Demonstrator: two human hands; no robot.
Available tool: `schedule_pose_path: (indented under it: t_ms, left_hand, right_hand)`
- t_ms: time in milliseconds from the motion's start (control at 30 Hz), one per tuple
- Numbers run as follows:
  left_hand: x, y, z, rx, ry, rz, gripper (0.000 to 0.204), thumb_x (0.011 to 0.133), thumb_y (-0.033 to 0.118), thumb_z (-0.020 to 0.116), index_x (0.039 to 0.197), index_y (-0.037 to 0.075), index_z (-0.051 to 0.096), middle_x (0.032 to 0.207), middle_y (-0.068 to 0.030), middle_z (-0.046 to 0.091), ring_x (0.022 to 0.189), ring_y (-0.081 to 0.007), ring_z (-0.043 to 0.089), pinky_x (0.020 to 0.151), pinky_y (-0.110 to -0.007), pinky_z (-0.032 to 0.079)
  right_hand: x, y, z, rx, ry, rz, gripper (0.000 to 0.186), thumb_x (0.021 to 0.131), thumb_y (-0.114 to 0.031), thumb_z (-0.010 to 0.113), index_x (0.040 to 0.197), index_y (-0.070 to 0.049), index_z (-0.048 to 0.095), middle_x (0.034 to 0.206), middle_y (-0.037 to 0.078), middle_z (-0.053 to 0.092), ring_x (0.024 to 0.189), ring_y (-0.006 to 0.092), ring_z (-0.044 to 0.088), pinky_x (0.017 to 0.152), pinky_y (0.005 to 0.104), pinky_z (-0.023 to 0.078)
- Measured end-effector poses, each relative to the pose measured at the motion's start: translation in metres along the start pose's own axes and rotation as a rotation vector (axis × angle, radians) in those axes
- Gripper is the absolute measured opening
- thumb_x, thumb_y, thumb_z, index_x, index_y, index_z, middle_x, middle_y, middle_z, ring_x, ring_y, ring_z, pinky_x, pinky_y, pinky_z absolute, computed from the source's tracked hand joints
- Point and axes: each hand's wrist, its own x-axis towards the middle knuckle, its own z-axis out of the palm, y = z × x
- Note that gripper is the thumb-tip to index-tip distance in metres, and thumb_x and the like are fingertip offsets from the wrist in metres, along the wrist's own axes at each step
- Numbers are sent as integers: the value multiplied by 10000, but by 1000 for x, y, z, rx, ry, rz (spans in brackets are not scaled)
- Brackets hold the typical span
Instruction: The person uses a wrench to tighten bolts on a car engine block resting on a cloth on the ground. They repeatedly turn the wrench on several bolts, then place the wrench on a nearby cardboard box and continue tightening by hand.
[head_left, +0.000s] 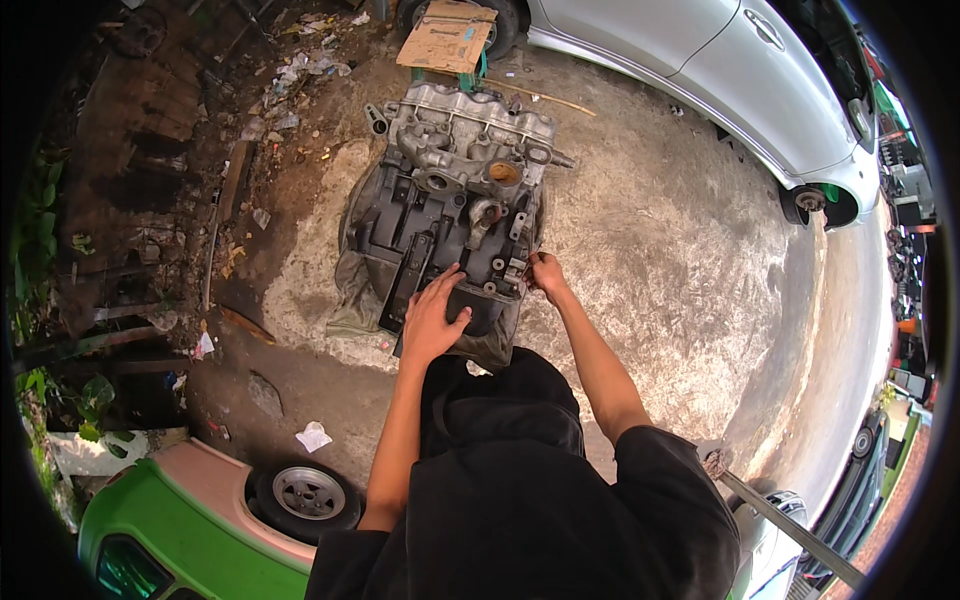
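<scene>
A car engine (470, 180) stands on the ground in front of me, grey metal on its far part and black on its near part. My left hand (436, 318) lies on the black near part, fingers stretched out and holding nothing. At the engine's near right edge, my right hand (544, 274) has its fingers bent together against small metal fittings (512, 270). Whatever sits between those fingertips is too small or hidden to name. Beneath the engine spreads a crumpled dark cloth or cover (360, 318).
Beyond the engine is a cardboard-topped stand (446, 38). A silver car (680, 50) is at the far right, a green car (200, 520) with an exposed wheel (308, 494) at the near left. Litter (305, 68) and planks (236, 180) lie along the left.
</scene>
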Motion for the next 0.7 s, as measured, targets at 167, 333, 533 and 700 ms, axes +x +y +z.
schedule_pose_path:
  t_ms: [167, 333, 533, 700]
  left_hand:
    - [0, -1, 1, 37, 10, 14, 652, 837, 227, 731, 1453, 187, 519, 1577, 19, 489, 1399, -262, 514, 1125, -507, 387]
    - [0, -1, 1, 16, -2, 12, 652, 849, 223, 726, 1465, 187, 516, 1587, 18, 480, 1417, -270, 499, 1143, -531, 366]
    - [0, -2, 1, 6, -4, 10, 656, 852, 223, 728, 1472, 186, 515, 1590, 14, 477, 1424, -277, 492, 1149, -539, 359]
    - [1, -2, 1, 21, 1, 20, 652, 850, 226, 725, 1466, 180, 514, 1583, 7, 483, 1413, -278, 501, 1141, -526, 369]
  right_hand:
    - [4, -10, 2, -49, -31, -7, 380, 1076, -252, 511, 986, 91, 646, 703, 151, 703, 548, 219, 666, 479, 365, 508]
    - [-2, -19, 7, -72, -12, -12, 375, 1072, -243, 519, 974, 97, 642, 693, 143, 694, 533, 218, 654, 455, 364, 491]
    - [-34, -20, 5, -74, 80, -167, 346, 1065, -243, 537, 1072, 92, 622, 707, 176, 696, 576, 230, 676, 543, 381, 526]
    - [-81, -4, 15, -303, 340, -484, 334, 1003, -223, 621, 1088, 99, 588, 829, 242, 721, 730, 341, 729, 677, 453, 553]
